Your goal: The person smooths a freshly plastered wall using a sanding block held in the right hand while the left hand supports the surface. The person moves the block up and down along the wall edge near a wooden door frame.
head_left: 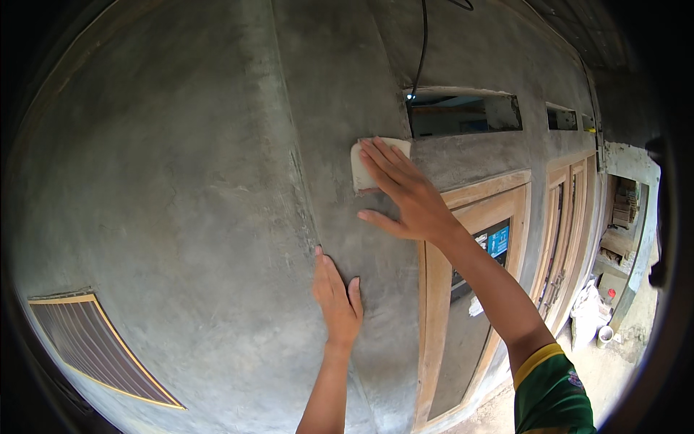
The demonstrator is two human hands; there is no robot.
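Observation:
My right hand [405,192] holds a cream sheet of sandpaper [359,170] flat against the grey plastered wall [195,145]. Its fingers lie across the sheet, and the thumb sticks out below, off the sheet. A thin reddish-brown strip shows at the sheet's lower edge. Lower and to the left, my left hand [337,298] rests on the wall with fingers stretched out and thumb apart, holding nothing. Its fingertips touch the rough vertical ridge [300,188] that runs up the wall.
Right of my right hand is a narrow opening [463,114], with a black cable [425,43] hanging beside it. A wooden window frame [431,340] stands below. Far left is a brown striped panel with a yellow border [101,347]. A bucket [605,334] sits at far right.

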